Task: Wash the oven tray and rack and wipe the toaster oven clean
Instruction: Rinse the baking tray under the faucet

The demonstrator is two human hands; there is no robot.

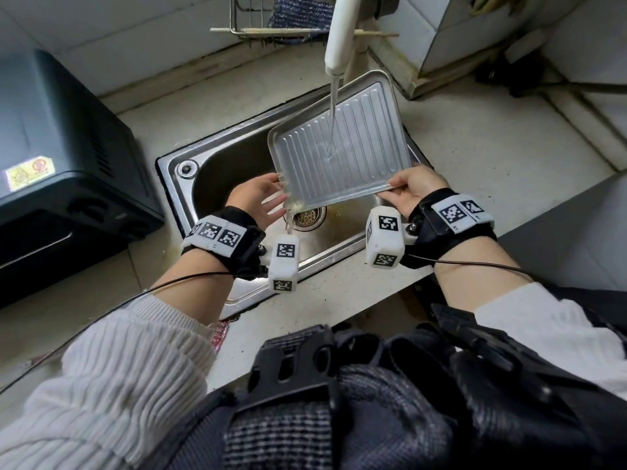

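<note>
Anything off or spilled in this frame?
Nothing broken. The tray is tilted on purpose under the faucet, right hand gripping its near edge, left hand open at its low corner. Yellowish runoff pours off that corner toward the drain, with yellow residue in the sink basin.

Shiny ridged metal on the oven tray (342,147), wet and silvery; shiny metal too in the sink (210,171), duller and stained near the drain. Smooth white plastic on the tap (339,32), dark matt metal on the toaster oven (61,137), pale speckled stone on the worktop (475,137). Soft ribbed white cloth on the sleeves (112,361), thin wire on the rack (251,18).
</note>
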